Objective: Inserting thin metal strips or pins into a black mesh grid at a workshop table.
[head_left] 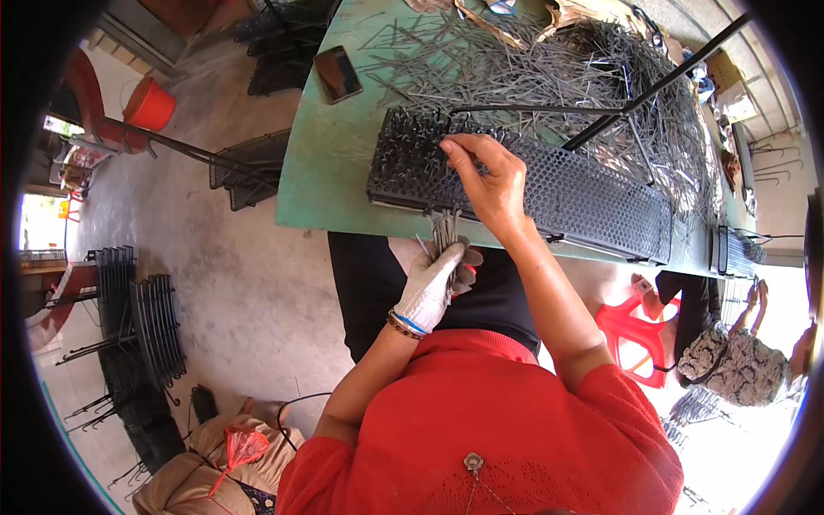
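Observation:
A long black perforated panel [592, 202] lies along the near edge of the green table. Thin dark strips [408, 154] stand up thickly from the holes at its left end. My left hand [429, 287], in a white work glove, grips a bundle of thin grey strips [444, 227] just below the panel's near edge. Bare and with its fingertips pinched together, my right hand [496, 178] is over the panel at the border of the filled holes. What sits between those fingertips is too small to make out.
A large heap of loose strips [549, 73] covers the far part of the table [322, 172]. A black metal rod frame [661, 81] rises over the panel. A phone [338, 75] lies at the far left. Another person [738, 365] is at the right, near a red stool [631, 330].

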`<state>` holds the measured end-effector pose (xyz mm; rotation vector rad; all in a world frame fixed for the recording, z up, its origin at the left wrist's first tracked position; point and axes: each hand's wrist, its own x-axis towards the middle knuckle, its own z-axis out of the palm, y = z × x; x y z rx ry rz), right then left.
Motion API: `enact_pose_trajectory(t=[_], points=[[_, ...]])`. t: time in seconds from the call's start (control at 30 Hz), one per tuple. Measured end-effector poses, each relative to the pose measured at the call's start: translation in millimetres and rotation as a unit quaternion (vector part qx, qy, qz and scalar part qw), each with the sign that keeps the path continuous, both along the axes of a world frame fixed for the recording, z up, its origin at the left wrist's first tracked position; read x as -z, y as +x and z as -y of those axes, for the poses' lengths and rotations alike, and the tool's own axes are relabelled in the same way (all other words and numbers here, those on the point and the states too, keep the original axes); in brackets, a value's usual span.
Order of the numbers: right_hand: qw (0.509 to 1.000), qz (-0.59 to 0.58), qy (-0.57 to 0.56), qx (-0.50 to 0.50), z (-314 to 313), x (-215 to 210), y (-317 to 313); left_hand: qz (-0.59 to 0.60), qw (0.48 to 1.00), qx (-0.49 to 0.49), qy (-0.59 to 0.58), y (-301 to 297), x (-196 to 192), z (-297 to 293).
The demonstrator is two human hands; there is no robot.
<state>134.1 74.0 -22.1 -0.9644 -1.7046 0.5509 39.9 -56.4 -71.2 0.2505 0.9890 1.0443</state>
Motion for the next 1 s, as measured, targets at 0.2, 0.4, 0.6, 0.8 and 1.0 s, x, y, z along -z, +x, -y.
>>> enact_pose_trajectory(t=[0.2, 0.4, 0.6, 0.8, 1.0], points=[[1.0, 0.002, -0.026, 0.008, -2, 1, 0, 0.0, 1.0, 0.024, 0.016, -3, 1, 0], [1.0, 0.015, 0.002, -0.008, -1, 6, -5, 0.004, 0.999, 0.034, 0.025, -1, -4, 0], [1.0, 0.019, 0.003, -0.012, 1, 5, -4, -0.031, 0.999, 0.04, 0.004, 1, -8, 0], [0.998, 0.05, 0.006, -0.039, -2, 4, -2, -0.028, 0.998, 0.047, 0.013, 0, -9, 0], [0.994, 0.068, 0.085, 0.014, -3, 9, 0, -0.017, 0.999, 0.05, 0.009, -1, -7, 0]])
